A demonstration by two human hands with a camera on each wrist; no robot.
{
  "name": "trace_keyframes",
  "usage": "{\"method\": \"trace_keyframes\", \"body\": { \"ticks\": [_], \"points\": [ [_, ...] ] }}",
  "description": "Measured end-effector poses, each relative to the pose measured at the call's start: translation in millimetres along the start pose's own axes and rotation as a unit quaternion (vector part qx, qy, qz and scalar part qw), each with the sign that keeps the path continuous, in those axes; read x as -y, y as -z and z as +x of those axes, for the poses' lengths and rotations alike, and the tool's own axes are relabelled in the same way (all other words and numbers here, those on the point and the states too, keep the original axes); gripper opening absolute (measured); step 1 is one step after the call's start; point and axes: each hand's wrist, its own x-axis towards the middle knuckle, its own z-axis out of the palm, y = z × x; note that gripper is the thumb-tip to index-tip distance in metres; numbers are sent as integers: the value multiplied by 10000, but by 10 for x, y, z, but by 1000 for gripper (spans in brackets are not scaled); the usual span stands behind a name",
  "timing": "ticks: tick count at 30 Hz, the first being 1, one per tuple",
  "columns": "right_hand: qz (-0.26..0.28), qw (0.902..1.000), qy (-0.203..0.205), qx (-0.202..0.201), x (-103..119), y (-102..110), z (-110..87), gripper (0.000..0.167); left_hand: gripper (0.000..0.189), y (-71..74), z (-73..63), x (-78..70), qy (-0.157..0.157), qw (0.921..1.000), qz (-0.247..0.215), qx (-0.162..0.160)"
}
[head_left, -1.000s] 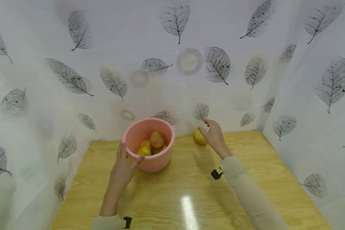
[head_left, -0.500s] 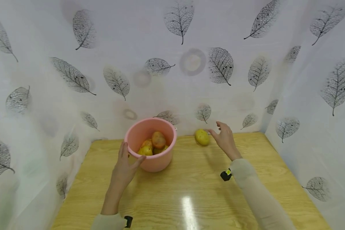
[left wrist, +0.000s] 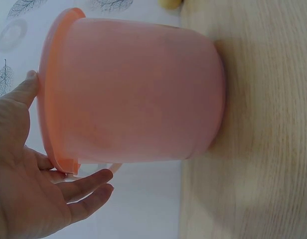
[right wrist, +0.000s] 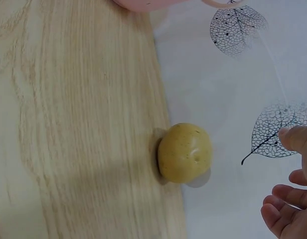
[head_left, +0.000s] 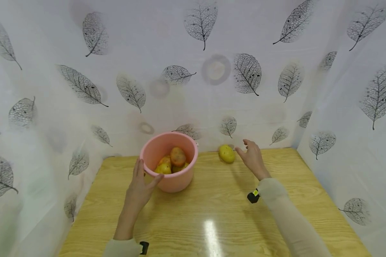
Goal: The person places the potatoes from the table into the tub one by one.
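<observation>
A pink plastic bucket (head_left: 175,184) stands upright at the back left of the wooden table. Inside it lie several round pieces of produce, yellow ones and an orange-brown one (head_left: 177,156). My left hand (head_left: 138,191) holds the bucket's rim at its near left side, thumb and fingers spread along it; in the left wrist view the thumb (left wrist: 25,89) touches the rim. A yellow potato (head_left: 226,154) rests on the table by the back wall. Just right of it, apart from it, my right hand (head_left: 252,159) hovers with loosely bent fingers, holding nothing.
Behind and beside the table (head_left: 193,221) hangs a white sheet (head_left: 193,100) printed with dark leaves. The bucket's pale handle (left wrist: 116,168) shows at its side. A black wrist camera (head_left: 253,196) sits under the right sleeve.
My right hand has moved right, away from the potato, and the potato shows fully now. My left hand stays on the bucket. The head view has shifted slightly.
</observation>
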Motion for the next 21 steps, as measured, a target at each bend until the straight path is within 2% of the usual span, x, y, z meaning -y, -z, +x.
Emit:
{"method": "trace_keyframes", "body": {
  "ticks": [13,21],
  "points": [
    [-161,9979,-467,430,-169,-353,20,66,107,-19,-1,21,-59,10000,7,-63],
    [-221,9964,-632,522,-208,-521,55,67,107,-24,-9,17,-54,10000,6,-79]
  ]
}}
